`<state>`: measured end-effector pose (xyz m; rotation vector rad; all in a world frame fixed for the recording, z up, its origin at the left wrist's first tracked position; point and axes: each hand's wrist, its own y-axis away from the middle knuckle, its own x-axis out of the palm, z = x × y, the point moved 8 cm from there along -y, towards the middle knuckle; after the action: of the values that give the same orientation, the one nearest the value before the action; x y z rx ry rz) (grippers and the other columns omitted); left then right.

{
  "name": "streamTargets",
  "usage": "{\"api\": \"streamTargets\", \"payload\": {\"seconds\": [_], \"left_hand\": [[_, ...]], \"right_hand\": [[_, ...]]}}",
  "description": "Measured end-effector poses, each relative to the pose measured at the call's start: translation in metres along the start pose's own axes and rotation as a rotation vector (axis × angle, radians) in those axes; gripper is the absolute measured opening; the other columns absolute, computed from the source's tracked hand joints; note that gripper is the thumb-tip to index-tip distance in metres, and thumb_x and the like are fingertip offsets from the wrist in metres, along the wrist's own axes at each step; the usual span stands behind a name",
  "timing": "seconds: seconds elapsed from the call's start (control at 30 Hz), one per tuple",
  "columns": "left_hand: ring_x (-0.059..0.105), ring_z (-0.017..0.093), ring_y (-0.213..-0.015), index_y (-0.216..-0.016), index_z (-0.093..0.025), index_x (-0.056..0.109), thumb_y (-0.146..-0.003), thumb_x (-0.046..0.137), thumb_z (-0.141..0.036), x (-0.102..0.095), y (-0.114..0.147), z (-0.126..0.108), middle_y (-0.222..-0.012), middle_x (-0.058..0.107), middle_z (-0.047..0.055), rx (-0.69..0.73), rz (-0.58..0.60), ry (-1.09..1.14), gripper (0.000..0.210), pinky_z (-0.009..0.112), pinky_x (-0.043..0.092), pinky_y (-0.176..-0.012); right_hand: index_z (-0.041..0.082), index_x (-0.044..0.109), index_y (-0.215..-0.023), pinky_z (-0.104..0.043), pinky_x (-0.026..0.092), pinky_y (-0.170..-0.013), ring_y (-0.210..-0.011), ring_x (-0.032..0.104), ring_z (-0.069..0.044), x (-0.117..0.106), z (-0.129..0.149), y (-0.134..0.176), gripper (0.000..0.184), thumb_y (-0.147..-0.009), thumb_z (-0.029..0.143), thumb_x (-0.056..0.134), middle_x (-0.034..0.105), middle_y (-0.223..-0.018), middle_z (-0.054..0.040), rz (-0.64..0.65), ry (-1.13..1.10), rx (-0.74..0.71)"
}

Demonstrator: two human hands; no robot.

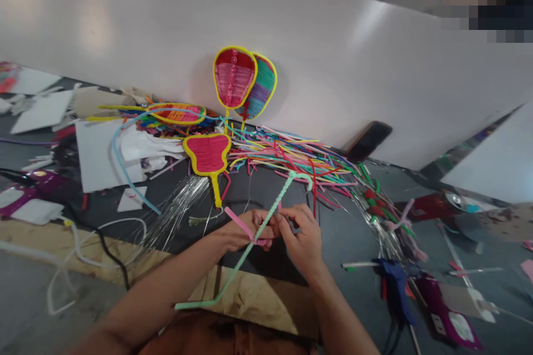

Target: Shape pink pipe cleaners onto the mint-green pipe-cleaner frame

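Observation:
In front of my body, my left hand [248, 221] and my right hand [303, 236] meet with curled fingers. Between them is a pink pipe cleaner [238, 223], its free end angled up to the left. A long mint-green pipe cleaner [234, 270], twisted in its upper part and bent at both ends, runs diagonally across my left hand. My right fingertips pinch close to where the two cross. The exact grip is partly hidden by my fingers. Just beyond lies a yellow-edged hand fan [208, 154] with a pink centre.
Loose pipe cleaners [287, 150] pile along the whitish panel [166, 28]. Two round fans, one in front [235, 80], lean there. A phone [370, 141] rests right. Blue glue gun [393, 288], red can [433, 205] and purple device [445, 310] lie right; wires [175, 205] and white card [104, 155] left.

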<state>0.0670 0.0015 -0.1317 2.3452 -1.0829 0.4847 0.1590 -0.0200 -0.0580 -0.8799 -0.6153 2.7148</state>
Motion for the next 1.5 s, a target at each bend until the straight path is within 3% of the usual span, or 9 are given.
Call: {"api": "streamTargets", "payload": {"seconds": [0.13, 0.27, 0.43, 0.53, 0.67, 0.83, 1.03, 1.33, 1.5], "left_hand": [[0.054, 0.008, -0.048, -0.072, -0.011, 0.061, -0.060, 0.080, -0.031, -0.002, -0.001, 0.005, -0.056, 0.056, -0.002, -0.034, -0.007, 0.126, 0.030, 0.023, 0.051, -0.051], [0.051, 0.007, -0.045, -0.072, -0.011, 0.062, -0.065, 0.077, -0.029, 0.000, 0.002, 0.003, -0.051, 0.055, -0.002, -0.049, 0.043, 0.261, 0.025, 0.023, 0.050, -0.049], [0.051, 0.007, -0.043, -0.070, -0.010, 0.063, -0.068, 0.075, -0.026, 0.014, 0.007, 0.005, -0.047, 0.054, -0.002, -0.098, 0.175, 0.320, 0.021, 0.023, 0.050, -0.049], [0.050, 0.007, -0.042, -0.068, -0.010, 0.063, -0.066, 0.076, -0.026, 0.023, 0.009, 0.013, -0.049, 0.055, -0.001, -0.146, 0.242, 0.329, 0.021, 0.024, 0.051, -0.047], [0.050, 0.007, -0.041, -0.068, -0.009, 0.064, -0.062, 0.078, -0.025, 0.032, 0.013, 0.027, -0.052, 0.057, 0.000, -0.231, 0.312, 0.310, 0.022, 0.024, 0.049, -0.045], [0.052, 0.009, -0.039, -0.067, -0.010, 0.066, -0.061, 0.078, -0.026, 0.042, 0.016, 0.038, -0.047, 0.057, 0.000, -0.322, 0.399, 0.274, 0.022, 0.025, 0.049, -0.045], [0.050, 0.008, -0.038, -0.067, -0.010, 0.067, -0.062, 0.077, -0.027, 0.047, 0.016, 0.038, -0.049, 0.058, 0.000, -0.325, 0.440, 0.263, 0.020, 0.026, 0.050, -0.045], [0.051, 0.009, -0.039, -0.065, -0.010, 0.065, -0.061, 0.078, -0.030, 0.048, 0.019, 0.039, -0.045, 0.056, 0.000, -0.393, 0.426, 0.153, 0.024, 0.020, 0.040, -0.040], [0.053, 0.010, -0.041, -0.066, -0.011, 0.065, -0.060, 0.078, -0.032, 0.040, 0.016, 0.038, -0.047, 0.057, -0.001, -0.348, 0.371, 0.134, 0.025, 0.024, 0.047, -0.046]], "right_hand": [[0.020, 0.058, -0.088, -0.026, 0.039, -0.061, -0.066, 0.046, -0.013, -0.006, -0.004, 0.004, 0.009, -0.079, 0.018, 0.059, 0.051, -0.074, 0.0006, -0.091, -0.067, 0.018], [0.021, 0.055, -0.086, -0.025, 0.039, -0.060, -0.064, 0.046, -0.012, -0.009, -0.035, 0.010, 0.008, -0.085, 0.028, 0.054, 0.051, -0.077, 0.0003, -0.200, -0.463, 0.274], [0.020, 0.062, -0.084, -0.021, 0.038, -0.055, -0.058, 0.047, -0.009, 0.032, -0.056, 0.018, 0.017, -0.077, 0.036, 0.065, 0.056, -0.071, 0.0011, 0.022, -1.084, 0.688], [0.020, 0.064, -0.080, -0.019, 0.035, -0.048, -0.051, 0.045, -0.007, 0.048, -0.050, 0.022, 0.019, -0.071, 0.034, 0.072, 0.056, -0.063, 0.0023, 0.137, -1.304, 0.770], [0.019, 0.065, -0.076, -0.016, 0.021, -0.038, -0.039, 0.031, -0.003, 0.055, -0.039, 0.025, 0.020, -0.069, 0.035, 0.075, 0.050, -0.053, 0.0052, 0.275, -1.465, 0.771], [0.018, 0.067, -0.070, -0.017, 0.018, -0.039, -0.041, 0.027, -0.002, 0.051, -0.033, 0.023, 0.026, -0.064, 0.040, 0.077, 0.045, -0.052, 0.0062, 0.380, -1.540, 0.651], [0.018, 0.066, -0.064, -0.021, 0.024, -0.043, -0.044, 0.036, -0.006, 0.050, -0.029, 0.025, 0.028, -0.060, 0.042, 0.079, 0.047, -0.051, 0.0051, 0.507, -1.503, 0.580], [0.016, 0.057, -0.060, -0.020, 0.018, -0.043, -0.043, 0.028, -0.005, 0.052, -0.033, 0.029, 0.027, -0.065, 0.036, 0.074, 0.042, -0.048, 0.0068, 0.506, -1.382, 0.683], [0.015, 0.054, -0.061, -0.019, 0.017, -0.042, -0.041, 0.025, -0.004, 0.056, -0.043, 0.030, 0.027, -0.066, 0.033, 0.073, 0.039, -0.048, 0.0083, 0.442, -1.297, 0.809]]}}
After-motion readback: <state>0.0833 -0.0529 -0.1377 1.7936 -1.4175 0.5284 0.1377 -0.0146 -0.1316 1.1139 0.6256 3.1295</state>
